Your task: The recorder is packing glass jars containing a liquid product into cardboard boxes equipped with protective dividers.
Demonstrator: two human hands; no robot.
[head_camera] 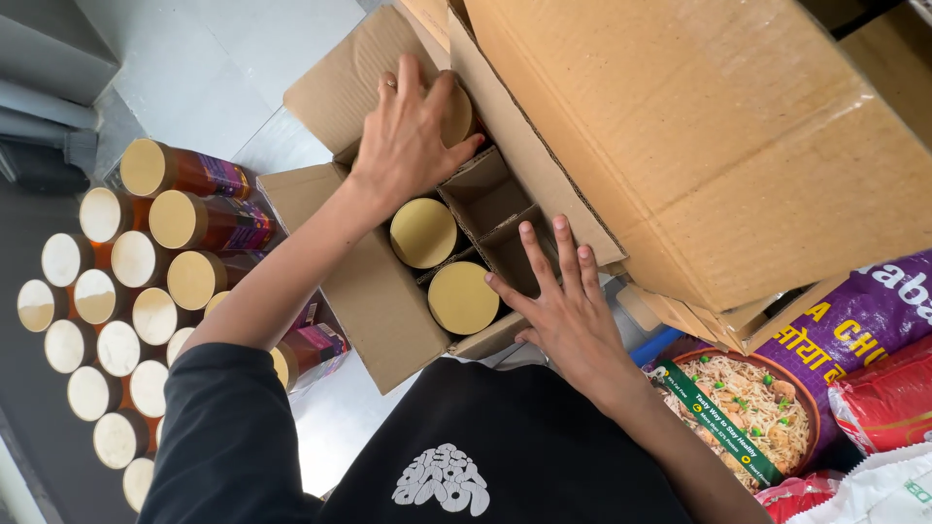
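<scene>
Pale glossy floor [243, 58] — grey pipes [39, 112] at left edge, dim there.

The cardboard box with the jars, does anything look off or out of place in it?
Nothing looks spilled or damaged. The cardboard box has divider cells; two capped jars sit upright, while neighbouring cells stand empty. The left hand grips another jar's lid; the right hand rests on the box edge.

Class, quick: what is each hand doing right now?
Left hand: closed over a gold-lidded jar in the cardboard box.
Right hand: open, flat on the box edge, holding nothing.
</scene>
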